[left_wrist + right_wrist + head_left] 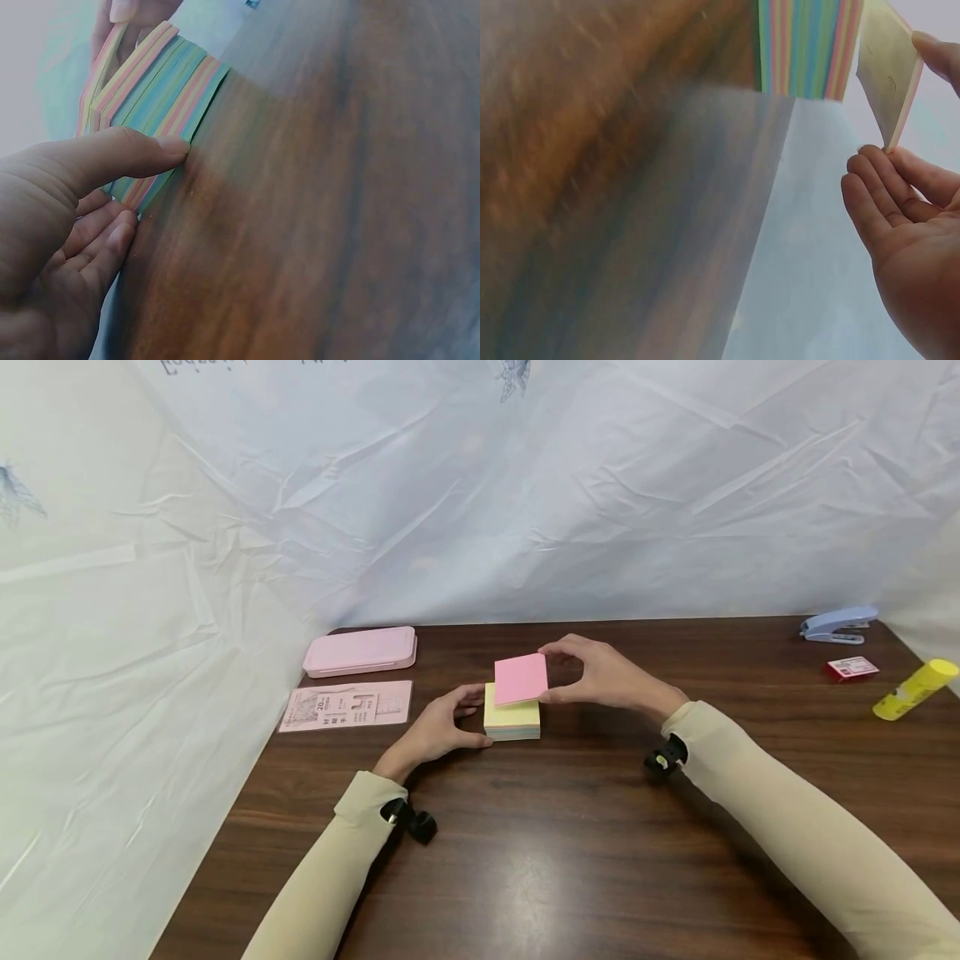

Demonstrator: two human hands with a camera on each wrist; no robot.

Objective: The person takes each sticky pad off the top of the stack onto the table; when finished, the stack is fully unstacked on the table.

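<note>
Steadying the block of sticky notes (pixel 512 723) near the middle of the brown table (pixel 570 860), the left hand (pixel 438 731) presses its thumb against the near side of the stack and curls its fingers round the left edge, which looks meant to keep the block from sliding or lifting. The right hand (pixel 603 678) pinches a thin pink pad (pixel 521 678) by its right edge, fingers on top and thumb beneath, and holds it tilted just above the block, with its left part over the yellow top sheet; whether the low edge touches the stack cannot be told from the head view. The right wrist view shows the pad (pixel 889 75) raised clear on that side and the layered block (pixel 806 46) beyond it.

Seen from the left wrist, the stack (pixel 154 105) is made of soft pastel bands (pink, yellow, green, blue), square-cut and matt, with its top layers fanning apart. The table has a dark wood grain with a slight sheen. To the left lie a flat pink case (pixel 360 651) with rounded corners and a printed pink card (pixel 347 705). At the far right sit a pale blue stapler (pixel 837 626), a small red box (pixel 852 669) and a yellow glue stick (pixel 915 690) lying on its side. Crinkled white sheeting (pixel 480 485) forms the backdrop.
</note>
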